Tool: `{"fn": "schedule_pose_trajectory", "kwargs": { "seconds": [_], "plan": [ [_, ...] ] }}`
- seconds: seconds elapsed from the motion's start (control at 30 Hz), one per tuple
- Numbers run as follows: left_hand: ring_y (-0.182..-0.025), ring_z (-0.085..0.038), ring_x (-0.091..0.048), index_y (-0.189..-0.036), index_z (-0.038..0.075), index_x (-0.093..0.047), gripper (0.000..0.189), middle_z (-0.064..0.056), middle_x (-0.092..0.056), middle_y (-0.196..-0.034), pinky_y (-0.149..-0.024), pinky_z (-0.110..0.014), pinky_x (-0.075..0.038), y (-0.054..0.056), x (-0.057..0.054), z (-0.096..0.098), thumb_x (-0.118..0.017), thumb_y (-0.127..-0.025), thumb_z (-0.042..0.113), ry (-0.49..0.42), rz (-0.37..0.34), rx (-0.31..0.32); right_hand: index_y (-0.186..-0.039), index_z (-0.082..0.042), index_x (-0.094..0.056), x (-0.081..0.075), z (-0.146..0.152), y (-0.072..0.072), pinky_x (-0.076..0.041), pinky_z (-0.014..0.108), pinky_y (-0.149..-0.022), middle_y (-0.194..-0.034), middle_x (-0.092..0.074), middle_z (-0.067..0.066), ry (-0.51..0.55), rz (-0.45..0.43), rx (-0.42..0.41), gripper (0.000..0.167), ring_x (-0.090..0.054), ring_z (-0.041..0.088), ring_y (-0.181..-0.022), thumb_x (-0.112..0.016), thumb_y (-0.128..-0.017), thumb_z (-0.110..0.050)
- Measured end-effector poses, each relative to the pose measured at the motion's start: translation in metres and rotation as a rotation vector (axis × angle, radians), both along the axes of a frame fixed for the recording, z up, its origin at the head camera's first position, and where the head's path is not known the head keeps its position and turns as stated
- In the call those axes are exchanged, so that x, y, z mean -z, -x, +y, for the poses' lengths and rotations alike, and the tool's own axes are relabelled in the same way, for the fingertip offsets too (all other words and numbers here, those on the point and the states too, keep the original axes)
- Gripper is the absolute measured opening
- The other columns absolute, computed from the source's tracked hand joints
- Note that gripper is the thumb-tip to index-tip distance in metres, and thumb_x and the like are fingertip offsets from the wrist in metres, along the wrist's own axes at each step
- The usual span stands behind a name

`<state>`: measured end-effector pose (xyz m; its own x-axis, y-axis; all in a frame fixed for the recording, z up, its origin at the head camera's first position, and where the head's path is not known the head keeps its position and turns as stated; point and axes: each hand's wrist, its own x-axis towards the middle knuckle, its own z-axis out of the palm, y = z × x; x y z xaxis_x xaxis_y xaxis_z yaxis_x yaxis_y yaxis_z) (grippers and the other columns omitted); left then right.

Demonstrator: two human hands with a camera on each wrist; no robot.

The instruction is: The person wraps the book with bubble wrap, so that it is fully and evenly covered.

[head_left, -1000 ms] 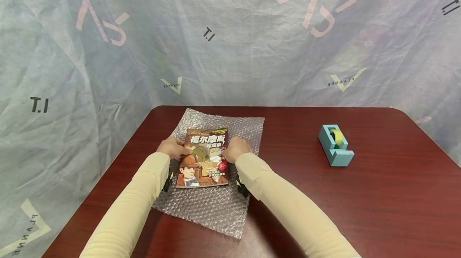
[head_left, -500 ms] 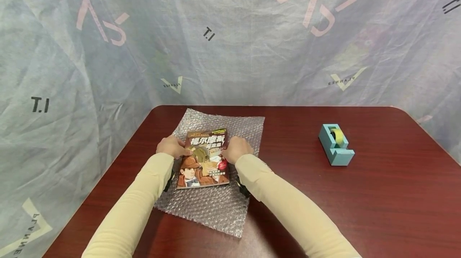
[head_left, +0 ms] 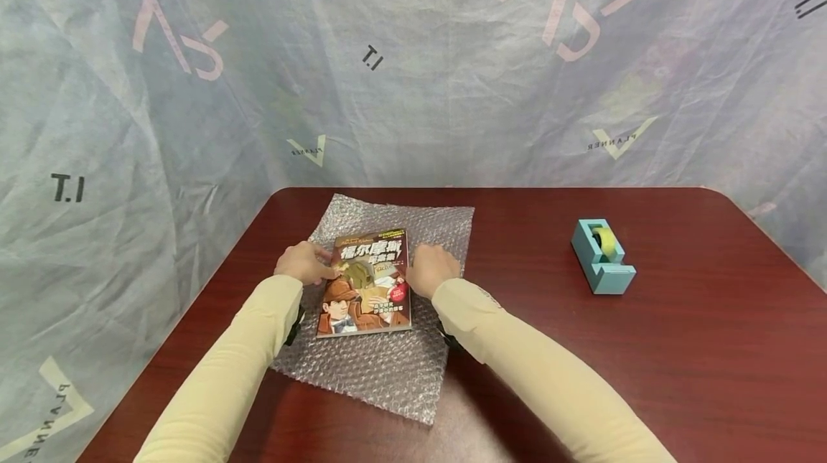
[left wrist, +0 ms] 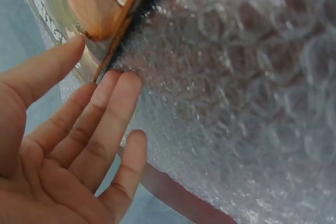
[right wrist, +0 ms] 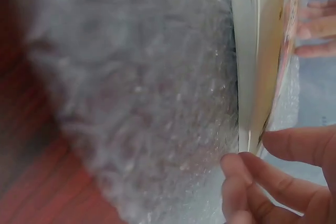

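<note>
A paperback book (head_left: 365,291) with an illustrated brown cover lies face up on a sheet of bubble wrap (head_left: 388,377). My left hand (head_left: 302,264) is at its left edge. In the left wrist view, the thumb (left wrist: 71,53) reaches over the cover, and the extended fingers (left wrist: 118,103) lie beside the spine. On the other side, my right hand (head_left: 434,270) is right at the book's right edge, over the wrap. In the right wrist view, its thumb (right wrist: 294,142) and loosely bent fingers (right wrist: 273,179) are close to the book's page edges (right wrist: 245,72).
A light blue tape dispenser (head_left: 604,258) with a yellow roll stands to the right on the dark red wooden table (head_left: 698,319). A pale printed cloth (head_left: 452,75) hangs behind the table and along its left side.
The book has turned slightly counterclockwise on the wrap. My right hand has shifted right, its thumb drawing back from the cover to the edge. My left hand has shifted slightly left.
</note>
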<state>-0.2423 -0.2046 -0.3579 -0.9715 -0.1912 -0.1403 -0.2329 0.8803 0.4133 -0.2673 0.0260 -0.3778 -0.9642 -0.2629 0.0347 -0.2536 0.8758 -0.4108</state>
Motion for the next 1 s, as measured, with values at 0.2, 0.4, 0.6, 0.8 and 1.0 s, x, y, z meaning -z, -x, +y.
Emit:
{"fn": "schedule_pose_trajectory", "kwargs": {
  "seconds": [0.2, 0.4, 0.6, 0.8, 1.0],
  "plan": [
    [-0.103, -0.039, -0.066, -0.131, 0.0, -0.065, 0.048, -0.026, -0.064, -0.128, -0.082, -0.05, -0.054, -0.002, -0.002, -0.002, -0.077, -0.092, 0.023, -0.004, -0.001, 0.023, -0.051, -0.017, -0.041, -0.002, 0.008, -0.013, -0.038, 0.032, -0.046, -0.05, -0.044, 0.0, -0.048, 0.07, -0.068, 0.055, -0.046, 0.017, -0.052, -0.068, -0.097, -0.028],
    [-0.116, -0.045, -0.06, -0.138, 0.003, -0.061, 0.055, -0.027, -0.051, -0.146, -0.084, -0.054, -0.054, -0.01, -0.003, -0.006, -0.077, -0.091, 0.026, 0.091, -0.017, 0.041, -0.061, -0.012, -0.064, 0.0, 0.012, -0.026, -0.055, 0.045, -0.066, -0.081, -0.069, 0.013, -0.147, 0.173, -0.086, 0.04, -0.064, 0.029, -0.08, -0.072, -0.094, -0.034],
    [-0.109, -0.042, -0.064, -0.146, 0.002, -0.053, 0.065, -0.029, -0.048, -0.147, -0.077, -0.05, -0.055, -0.018, -0.004, -0.008, -0.076, -0.093, 0.031, 0.132, -0.065, 0.057, -0.091, -0.007, -0.077, 0.002, 0.013, -0.032, -0.056, 0.048, -0.076, -0.103, -0.07, 0.016, -0.238, 0.107, -0.088, 0.037, -0.067, 0.032, -0.094, -0.067, -0.096, -0.042],
    [-0.108, -0.042, -0.065, -0.146, 0.003, -0.054, 0.06, -0.03, -0.049, -0.147, -0.069, -0.044, -0.054, -0.02, -0.003, -0.008, -0.071, -0.097, 0.033, 0.186, -0.098, 0.101, -0.097, -0.008, -0.077, 0.003, 0.014, -0.031, -0.055, 0.047, -0.079, -0.102, -0.073, 0.013, -0.275, 0.069, -0.086, 0.039, -0.07, 0.032, -0.092, -0.065, -0.097, -0.046],
    [-0.119, -0.044, -0.06, -0.143, 0.003, -0.057, 0.056, -0.028, -0.054, -0.143, -0.08, -0.05, -0.056, -0.017, 0.0, -0.005, -0.069, -0.098, 0.034, 0.263, -0.096, 0.137, -0.099, -0.011, -0.076, 0.0, 0.016, -0.03, -0.047, 0.048, -0.096, -0.108, -0.073, 0.011, -0.309, 0.04, -0.085, 0.04, -0.068, 0.032, -0.1, -0.066, -0.096, -0.049]
  ]
}}
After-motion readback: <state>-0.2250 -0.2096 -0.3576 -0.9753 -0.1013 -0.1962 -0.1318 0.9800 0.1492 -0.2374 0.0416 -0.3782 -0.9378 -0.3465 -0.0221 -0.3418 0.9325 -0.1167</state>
